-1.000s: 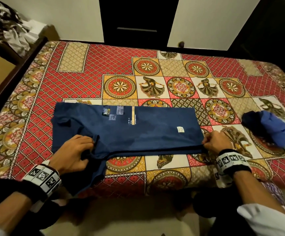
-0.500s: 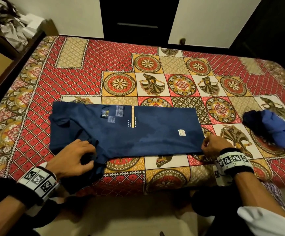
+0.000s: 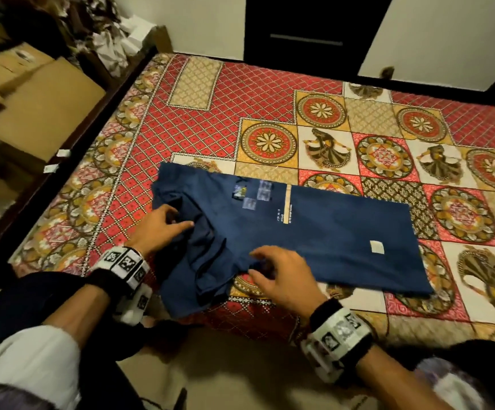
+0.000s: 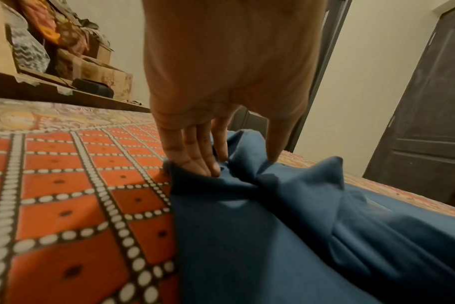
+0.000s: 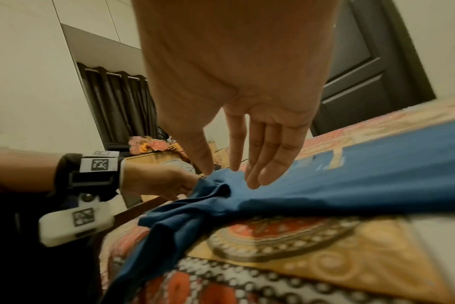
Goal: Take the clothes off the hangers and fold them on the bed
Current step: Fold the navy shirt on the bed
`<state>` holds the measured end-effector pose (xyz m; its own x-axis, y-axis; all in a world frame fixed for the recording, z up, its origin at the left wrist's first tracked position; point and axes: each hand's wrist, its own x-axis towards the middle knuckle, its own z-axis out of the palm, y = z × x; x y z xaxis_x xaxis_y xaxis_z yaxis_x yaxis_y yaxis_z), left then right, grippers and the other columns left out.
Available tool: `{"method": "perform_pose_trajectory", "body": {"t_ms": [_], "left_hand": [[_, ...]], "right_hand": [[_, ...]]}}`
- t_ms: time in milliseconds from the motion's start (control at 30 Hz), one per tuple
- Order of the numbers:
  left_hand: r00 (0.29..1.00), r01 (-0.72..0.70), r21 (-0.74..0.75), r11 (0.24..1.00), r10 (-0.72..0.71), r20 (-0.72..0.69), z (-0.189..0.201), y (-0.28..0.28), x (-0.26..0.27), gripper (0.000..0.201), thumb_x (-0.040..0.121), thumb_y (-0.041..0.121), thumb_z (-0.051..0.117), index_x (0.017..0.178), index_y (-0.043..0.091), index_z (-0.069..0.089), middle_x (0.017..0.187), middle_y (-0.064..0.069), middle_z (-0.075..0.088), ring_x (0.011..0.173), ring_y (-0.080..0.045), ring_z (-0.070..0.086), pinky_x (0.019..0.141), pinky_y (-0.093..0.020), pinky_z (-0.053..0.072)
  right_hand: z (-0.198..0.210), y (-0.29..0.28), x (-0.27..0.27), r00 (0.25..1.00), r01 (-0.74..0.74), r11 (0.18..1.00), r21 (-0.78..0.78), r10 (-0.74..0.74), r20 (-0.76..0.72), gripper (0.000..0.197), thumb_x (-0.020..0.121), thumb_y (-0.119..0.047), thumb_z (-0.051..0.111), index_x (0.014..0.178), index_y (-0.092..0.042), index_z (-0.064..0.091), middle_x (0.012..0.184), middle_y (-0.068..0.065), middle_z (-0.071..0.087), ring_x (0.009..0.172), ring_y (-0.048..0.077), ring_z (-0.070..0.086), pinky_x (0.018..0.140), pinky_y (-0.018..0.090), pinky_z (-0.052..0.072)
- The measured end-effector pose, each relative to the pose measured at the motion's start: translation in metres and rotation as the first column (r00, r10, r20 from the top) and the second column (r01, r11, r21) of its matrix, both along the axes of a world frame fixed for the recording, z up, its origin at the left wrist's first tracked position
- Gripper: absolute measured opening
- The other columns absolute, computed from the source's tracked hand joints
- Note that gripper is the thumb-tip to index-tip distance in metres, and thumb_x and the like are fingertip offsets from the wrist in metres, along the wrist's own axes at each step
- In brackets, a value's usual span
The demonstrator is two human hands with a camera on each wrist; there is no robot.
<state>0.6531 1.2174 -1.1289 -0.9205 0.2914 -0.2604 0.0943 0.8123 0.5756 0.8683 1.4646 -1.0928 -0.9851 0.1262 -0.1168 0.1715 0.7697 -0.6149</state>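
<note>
We are looking down at a bed [image 3: 258, 93] with a red and gold patterned cover. A dark blue T-shirt [image 3: 323, 238] is lying flat on the near part of the bed, folded long and narrow. Its collar end is on our left and is all bunched up. One sleeve [image 3: 187, 294] is hanging a little over the near edge of the bed. A small white tag [image 3: 377, 247] is showing near the right end of the shirt.

Our left hand [image 3: 159, 229] is resting on the bunched part at the left end. In the left wrist view the fingers [image 4: 195, 156] are pointing down, nearly straight, and pressing into the blue cloth. The thumb is touching a raised fold beside them. We cannot tell if the hand is really pinching the cloth or just pushing on it.

Our right hand [image 3: 281, 276] is over the near edge of the shirt, close to the sleeve. Its fingers [image 5: 268, 158] are straight and close together, and the tips are touching the cloth or just above it. It is not holding anything.

Both wrists are wearing black bands with white marker blocks [image 3: 122, 263].

Brown cardboard boxes [image 3: 42, 113] are sitting on the floor to the left of the bed.
</note>
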Motion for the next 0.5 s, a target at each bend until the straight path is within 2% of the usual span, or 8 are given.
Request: {"method": "perform_pose_trajectory", "body": {"t_ms": [67, 133, 200, 267, 333, 400, 433, 500], "left_hand": [[0.998, -0.038, 0.076, 0.996, 0.035, 0.043, -0.001, 0.007, 0.007, 0.055, 0.082, 0.06, 0.077, 0.116, 0.019, 0.06, 0.095, 0.001, 0.07, 0.085, -0.019, 0.068, 0.076, -0.04, 0.057], [0.989, -0.113, 0.202, 0.973, 0.091, 0.114, -0.003, 0.014, 0.011, 0.047, 0.084, 0.056, 0.077, 0.106, 0.016, 0.062, 0.083, -0.002, 0.07, 0.069, -0.017, 0.068, 0.061, -0.03, 0.051], [0.987, -0.15, 0.229, 0.962, 0.13, 0.099, -0.002, 0.017, 0.011, 0.032, 0.087, 0.044, 0.078, 0.086, 0.014, 0.065, 0.067, -0.002, 0.067, 0.062, -0.022, 0.066, 0.057, -0.029, 0.045], [0.987, -0.157, 0.181, 0.971, 0.145, 0.074, 0.002, 0.015, 0.007, 0.028, 0.086, 0.033, 0.074, 0.069, 0.015, 0.06, 0.06, -0.004, 0.065, 0.065, -0.03, 0.068, 0.06, -0.035, 0.047], [0.985, -0.145, 0.132, 0.981, 0.13, 0.117, 0.012, 0.007, 0.003, 0.028, 0.08, 0.034, 0.069, 0.066, 0.012, 0.059, 0.061, -0.006, 0.069, 0.063, -0.029, 0.071, 0.062, -0.037, 0.053], [0.973, -0.088, 0.116, 0.989, 0.06, 0.225, 0.018, -0.007, 0.0, 0.031, 0.075, 0.036, 0.064, 0.074, 0.005, 0.068, 0.061, -0.007, 0.072, 0.06, -0.029, 0.072, 0.064, -0.041, 0.059], [0.96, -0.052, 0.104, 0.993, 0.021, 0.278, 0.018, -0.014, -0.001, 0.031, 0.077, 0.032, 0.064, 0.078, 0.002, 0.069, 0.06, -0.008, 0.072, 0.06, -0.031, 0.073, 0.064, -0.043, 0.061], [0.932, 0.012, 0.026, 1.0, -0.02, 0.361, 0.02, -0.029, 0.001, 0.022, 0.086, 0.022, 0.064, 0.075, 0.003, 0.067, 0.057, -0.005, 0.071, 0.062, -0.03, 0.072, 0.062, -0.038, 0.059]], "right_hand": [[-0.006, -0.031, -0.017, 0.999, 0.03, 0.999, -0.044, -0.031, -0.013, 0.047, 0.089, -0.051, 0.069, 0.129, -0.027, 0.063, 0.121, -0.01, 0.069, 0.101, 0.011, 0.065, 0.089, 0.035, 0.056], [-0.012, -0.054, -0.035, 0.993, 0.116, 0.991, -0.061, -0.117, -0.013, 0.062, 0.086, -0.059, 0.07, 0.137, -0.027, 0.055, 0.128, -0.006, 0.065, 0.11, 0.017, 0.064, 0.092, 0.04, 0.056], [-0.018, -0.074, -0.052, 0.976, 0.218, 0.975, -0.047, -0.216, 0.036, 0.083, 0.081, -0.068, 0.07, 0.147, -0.024, 0.046, 0.141, -0.002, 0.058, 0.125, 0.023, 0.057, 0.101, 0.043, 0.051], [-0.025, -0.093, -0.062, 0.96, 0.275, 0.961, 0.011, -0.275, 0.056, 0.092, 0.08, -0.066, 0.072, 0.152, -0.021, 0.039, 0.147, 0.0, 0.053, 0.134, 0.025, 0.05, 0.11, 0.044, 0.041], [-0.03, -0.108, -0.066, 0.957, 0.288, 0.954, 0.082, -0.291, 0.02, 0.088, 0.081, -0.052, 0.075, 0.152, -0.018, 0.037, 0.141, 0.004, 0.056, 0.129, 0.028, 0.052, 0.109, 0.044, 0.036], [-0.034, -0.118, -0.066, 0.953, 0.301, 0.949, 0.09, -0.302, -0.01, 0.084, 0.079, -0.035, 0.073, 0.152, -0.018, 0.036, 0.126, 0.008, 0.065, 0.116, 0.032, 0.058, 0.102, 0.043, 0.038], [-0.036, -0.122, -0.066, 0.949, 0.316, 0.947, 0.057, -0.316, -0.014, 0.082, 0.078, -0.028, 0.071, 0.152, -0.019, 0.036, 0.116, 0.009, 0.068, 0.108, 0.034, 0.06, 0.097, 0.043, 0.041], [-0.039, -0.126, -0.063, 0.944, 0.321, 0.944, -0.072, -0.325, -0.055, 0.078, 0.074, -0.021, 0.064, 0.148, -0.025, 0.042, 0.102, 0.008, 0.071, 0.096, 0.036, 0.064, 0.087, 0.043, 0.05]]}}
